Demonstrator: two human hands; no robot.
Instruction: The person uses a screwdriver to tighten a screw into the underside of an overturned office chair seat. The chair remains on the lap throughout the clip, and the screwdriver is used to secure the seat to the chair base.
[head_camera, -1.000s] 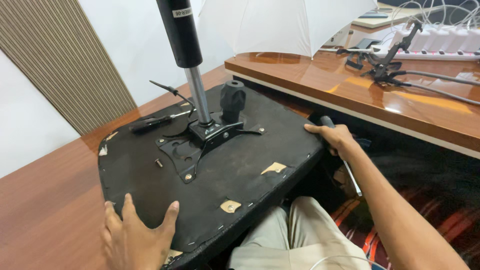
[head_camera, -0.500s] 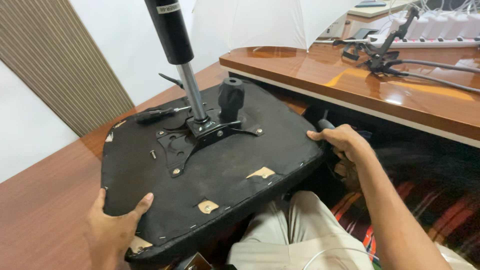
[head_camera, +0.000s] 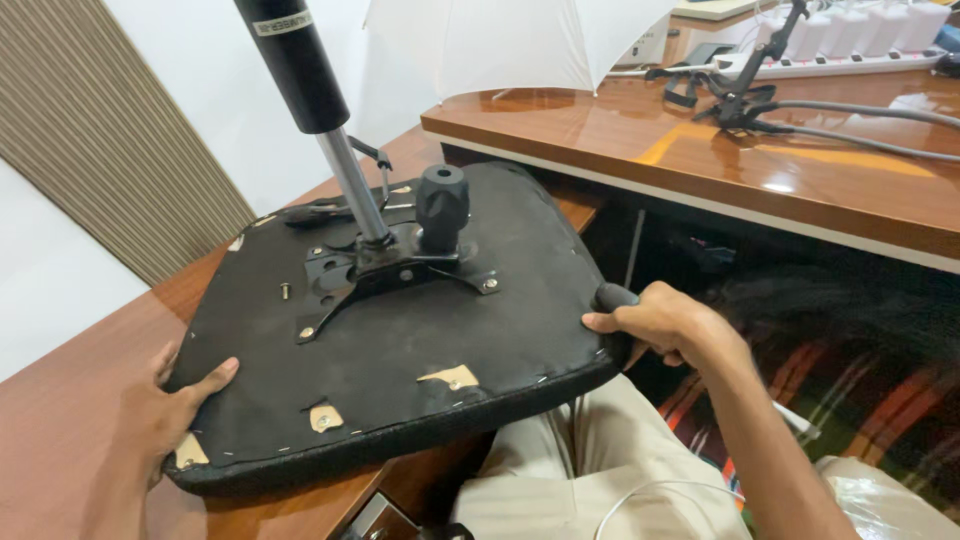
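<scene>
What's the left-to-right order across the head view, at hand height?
Left hand on the seat edge → upturned black chair seat → right hand gripping a black handle at the seat's right edge.

An office or small studio: glossy wooden counter (head_camera: 760, 170) along the upper right, a white power strip (head_camera: 830, 62) with cables at the top right, a white photo umbrella (head_camera: 510, 40) top centre, ribbed wall panel (head_camera: 110, 130) upper left.
</scene>
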